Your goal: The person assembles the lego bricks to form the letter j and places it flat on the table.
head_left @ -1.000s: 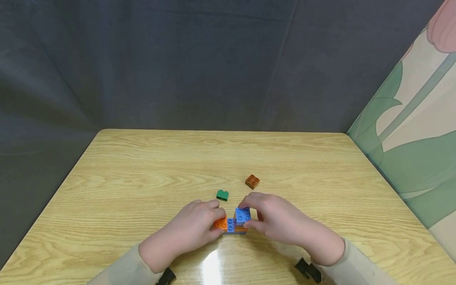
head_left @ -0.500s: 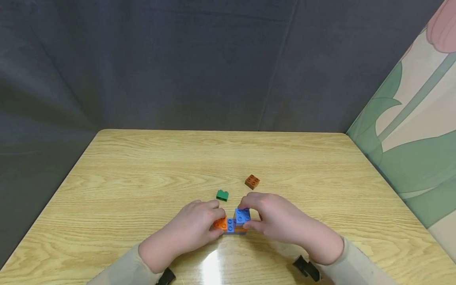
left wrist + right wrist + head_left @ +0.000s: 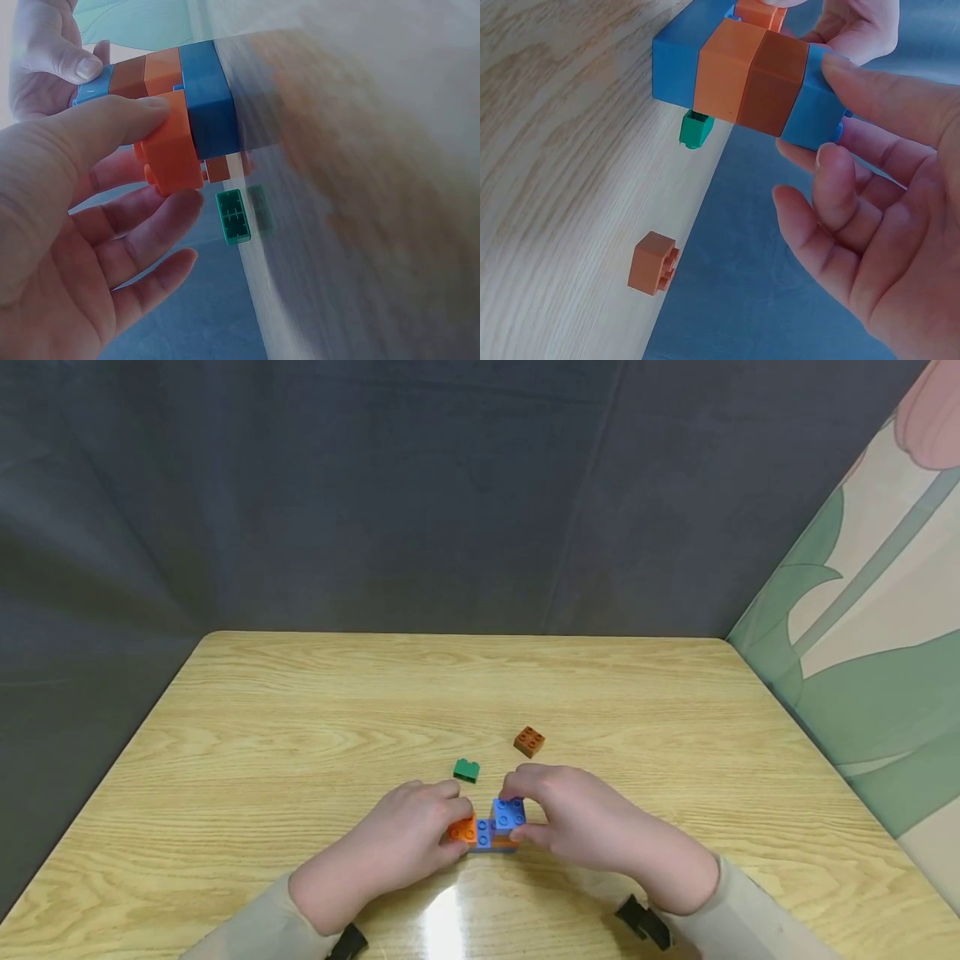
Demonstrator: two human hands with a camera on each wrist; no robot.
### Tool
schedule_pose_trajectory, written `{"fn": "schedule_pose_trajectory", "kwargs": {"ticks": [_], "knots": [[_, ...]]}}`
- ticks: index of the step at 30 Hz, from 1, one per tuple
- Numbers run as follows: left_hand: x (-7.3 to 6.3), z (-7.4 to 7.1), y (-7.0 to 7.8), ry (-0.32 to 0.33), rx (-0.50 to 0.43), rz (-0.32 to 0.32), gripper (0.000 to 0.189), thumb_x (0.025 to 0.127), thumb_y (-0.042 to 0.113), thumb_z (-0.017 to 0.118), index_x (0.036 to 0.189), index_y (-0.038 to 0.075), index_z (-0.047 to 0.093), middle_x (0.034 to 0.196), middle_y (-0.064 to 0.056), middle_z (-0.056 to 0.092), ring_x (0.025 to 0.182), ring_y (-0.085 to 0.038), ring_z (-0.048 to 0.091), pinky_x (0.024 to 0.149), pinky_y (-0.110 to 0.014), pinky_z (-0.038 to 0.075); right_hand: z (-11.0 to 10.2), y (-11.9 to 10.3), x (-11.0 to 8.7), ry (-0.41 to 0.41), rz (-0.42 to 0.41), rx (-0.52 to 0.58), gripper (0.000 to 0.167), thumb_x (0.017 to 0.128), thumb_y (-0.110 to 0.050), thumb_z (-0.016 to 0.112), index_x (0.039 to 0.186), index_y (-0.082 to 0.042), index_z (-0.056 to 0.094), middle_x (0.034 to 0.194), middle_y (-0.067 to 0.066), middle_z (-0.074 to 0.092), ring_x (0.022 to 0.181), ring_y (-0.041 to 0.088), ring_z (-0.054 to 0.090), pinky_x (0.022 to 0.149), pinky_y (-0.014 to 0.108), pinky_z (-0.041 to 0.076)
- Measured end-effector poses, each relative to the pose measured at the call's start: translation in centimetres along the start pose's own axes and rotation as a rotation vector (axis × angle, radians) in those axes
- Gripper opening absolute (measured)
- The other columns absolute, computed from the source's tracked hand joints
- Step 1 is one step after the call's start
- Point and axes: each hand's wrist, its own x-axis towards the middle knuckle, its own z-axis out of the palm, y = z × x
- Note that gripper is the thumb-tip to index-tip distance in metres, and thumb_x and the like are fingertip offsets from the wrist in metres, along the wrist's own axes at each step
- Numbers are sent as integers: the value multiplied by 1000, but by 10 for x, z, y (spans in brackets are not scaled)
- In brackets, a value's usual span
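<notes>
A long blue toy brick [image 3: 212, 101] forms the base of a small build on the table. On its left end sits an orange brick [image 3: 462, 831], pinched between the thumb and fingers of my left hand [image 3: 411, 827]. Its right end carries a stack: an orange brick [image 3: 724, 69], then a brown brick [image 3: 772, 82], then a blue brick [image 3: 509, 814] on top. My right hand [image 3: 588, 818] pinches that top blue brick with thumb and fingers from the right. The bricks of the stack look flush in the right wrist view.
Beyond the build, a small green brick [image 3: 467, 770] lies on its side. A loose brown brick [image 3: 528, 741] rests farther back to the right. The wooden table [image 3: 337, 693] ends at a dark cloth [image 3: 420, 510] behind, with a patterned curtain [image 3: 885, 693] at right.
</notes>
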Motion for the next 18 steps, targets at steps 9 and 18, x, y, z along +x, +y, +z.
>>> {"fn": "schedule_pose_trajectory", "kwargs": {"ticks": [9, 18], "knots": [[0, 1, 0, 7, 4, 12, 15, 83, 25, 79, 88, 17, 67, 80, 11, 50, 64, -4, 42, 59, -25, 36, 0, 0, 0, -11, 14, 1, 28, 81, -16, 83, 105, -15, 68, 103, -8, 64, 87, 9, 62, 73, 26, 51], [0, 0, 0, 3, 0, 4, 16, 84, 26, 78, 88, 16, 67, 80, 10, 49, 64, -5, 42, 59, -25, 36, 1, -3, 0, 11, 3, -12, 28, 80, -14, 83, 104, -12, 68, 102, -6, 65, 85, 10, 62, 71, 23, 51]]}}
